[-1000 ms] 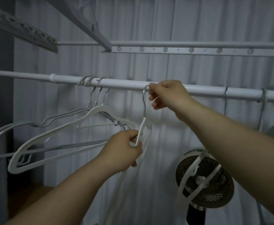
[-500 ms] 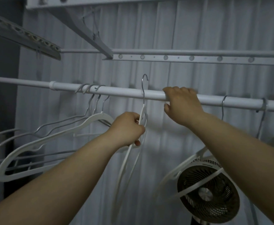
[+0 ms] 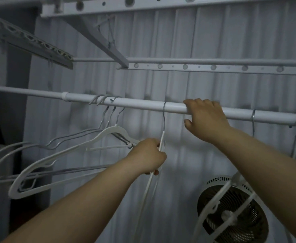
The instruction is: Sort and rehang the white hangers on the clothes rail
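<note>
White hanger point(image 3: 162, 137) hangs edge-on, hook up on the rail point(image 3: 140, 103); left hand point(image 3: 147, 156) grips it, right hand point(image 3: 206, 118) grips rail.

Clothes rail point(image 3: 140, 103): white round tube, running roughly level across the view, dipping slightly to the right, with a collar joint left of centre. The right hand point(image 3: 205, 118) is curled over it at mid-span. Held hanger point(image 3: 162, 135): white, thin, seen edge-on, its metal hook over the rail just left of that hand. The left hand point(image 3: 146, 156) grips its neck and the body hangs straight down. Left hanger point(image 3: 91, 140): white, broad-shouldered, hooked on the rail in a cluster with grey wire ones, swung out to the left. Right hanger point(image 3: 222, 188): white, low and tilted.
</note>
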Demonstrator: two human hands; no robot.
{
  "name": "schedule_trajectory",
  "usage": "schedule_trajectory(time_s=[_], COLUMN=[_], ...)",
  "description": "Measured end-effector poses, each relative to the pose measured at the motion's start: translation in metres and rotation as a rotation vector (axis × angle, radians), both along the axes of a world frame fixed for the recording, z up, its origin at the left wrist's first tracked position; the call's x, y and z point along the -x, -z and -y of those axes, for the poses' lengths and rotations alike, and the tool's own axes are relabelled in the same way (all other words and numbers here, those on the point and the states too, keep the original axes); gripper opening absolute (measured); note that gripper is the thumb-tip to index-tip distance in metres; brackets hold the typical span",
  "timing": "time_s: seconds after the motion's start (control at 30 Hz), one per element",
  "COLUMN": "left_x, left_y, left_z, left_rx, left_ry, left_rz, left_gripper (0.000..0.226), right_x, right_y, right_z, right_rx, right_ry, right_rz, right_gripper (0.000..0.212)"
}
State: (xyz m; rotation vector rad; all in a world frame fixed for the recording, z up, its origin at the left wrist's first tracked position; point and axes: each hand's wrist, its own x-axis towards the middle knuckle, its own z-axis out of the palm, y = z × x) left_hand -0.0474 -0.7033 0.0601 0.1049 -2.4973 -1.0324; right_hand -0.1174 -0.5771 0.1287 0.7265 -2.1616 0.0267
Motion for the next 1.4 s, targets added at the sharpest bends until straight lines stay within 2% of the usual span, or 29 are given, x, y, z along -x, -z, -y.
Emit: schedule_trajectory(time_s=[0.03, 0.07, 0.13, 0.17, 0.37, 0.5, 0.63, 0.8, 1.17, 1.4], left_x=[-0.002, -0.004, -0.010, -0.015, -0.051, -0.067, -0.072, -0.073, -0.056, -0.028], left_y=[0.000, 0.000, 0.001, 0.001, 0.010, 0.017, 0.024, 0.032, 0.018, 0.017], left_z=[0.000, 0.002, 0.008, 0.012, 0.054, 0.086, 0.106, 0.119, 0.108, 0.093], left_rx=[0.006, 0.025, 0.087, 0.124, 0.404, 0.520, 0.525, 0.564, 0.598, 0.564], left_ry=[-0.001, -0.009, -0.070, -0.121, -0.452, -0.611, -0.705, -0.746, -0.678, -0.622], left_rz=[0.001, -0.006, -0.034, -0.070, -0.382, -0.313, -0.155, -0.108, -0.213, -0.133], left_gripper=[0.011, 0.016, 0.041, 0.046, 0.038, 0.043, 0.046, 0.025, 0.025, 0.024], right_x=[-0.001, -0.003, -0.005, -0.006, -0.015, -0.018, -0.017, -0.013, -0.010, -0.007], right_y=[0.000, 0.001, 0.004, 0.005, 0.004, 0.003, 0.004, 0.003, 0.002, 0.000], right_z=[0.001, 0.002, 0.006, 0.008, 0.025, 0.040, 0.051, 0.050, 0.033, 0.010], right_rx=[0.005, 0.009, 0.007, 0.003, 0.049, 0.016, -0.035, -0.027, -0.041, -0.045], right_ry=[0.005, 0.007, -0.008, -0.023, -0.199, -0.253, -0.196, -0.157, -0.113, -0.116], right_rz=[0.005, 0.008, 0.008, 0.006, 0.044, 0.010, 0.014, 0.000, -0.031, -0.004], right_gripper=[0.050, 0.051, 0.055, 0.058, 0.061, 0.056, 0.056, 0.048, 0.045, 0.046])
